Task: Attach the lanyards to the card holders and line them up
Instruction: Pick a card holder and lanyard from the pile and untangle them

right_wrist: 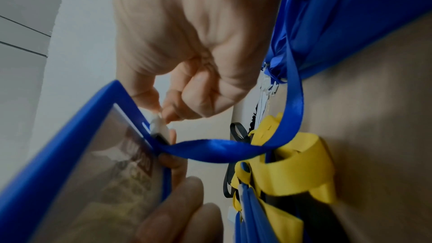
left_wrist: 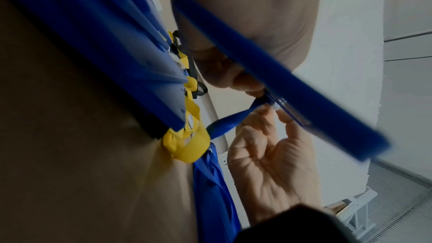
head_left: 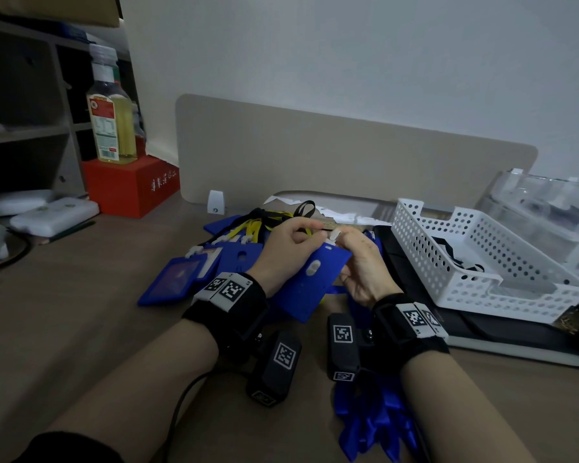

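Wood-grain desk, both hands pinching white clip, rigid blue card holder, satin lanyard

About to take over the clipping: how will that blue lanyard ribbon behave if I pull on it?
Probably floppy: the blue lanyard ribbon sags in a loose twisted loop from the white clip at the blue card holder. Its satin sheen suggests it could slip through fingers. It passes the yellow lanyards, so pulling may drag them.
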